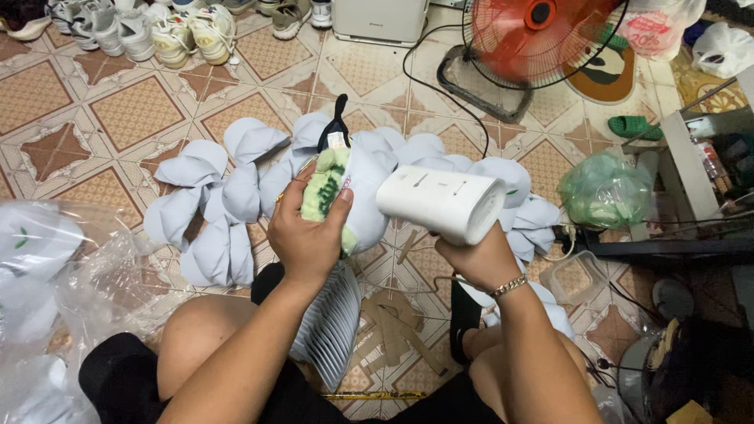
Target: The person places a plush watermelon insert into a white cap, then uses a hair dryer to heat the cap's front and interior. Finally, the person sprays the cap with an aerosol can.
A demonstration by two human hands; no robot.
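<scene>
Left hand (308, 235) fingers curled around cap (355, 196) on green pad (323, 192), held upright; right hand (475, 255) fist-grips white steamer (444, 202), long axis horizontal, nozzle touching cap's right side.

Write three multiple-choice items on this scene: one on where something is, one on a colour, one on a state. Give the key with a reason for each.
1. Where does the stack of nested caps lie?
A. between the person's knees
B. on the fan
C. beside the shoes

2. What colour are the blades of the fan?
A. blue
B. red-orange
C. white

3. What is the left hand doing?
A. resting flat on the floor
B. hanging empty
C. gripping a pale cap with a green pad on it

Key: 1 A, the stack sits on the floor between the knees. 2 B, the blades show red-orange behind the grille. 3 C, the fingers close on the cap while the right hand holds a white handheld appliance towards it.
</scene>
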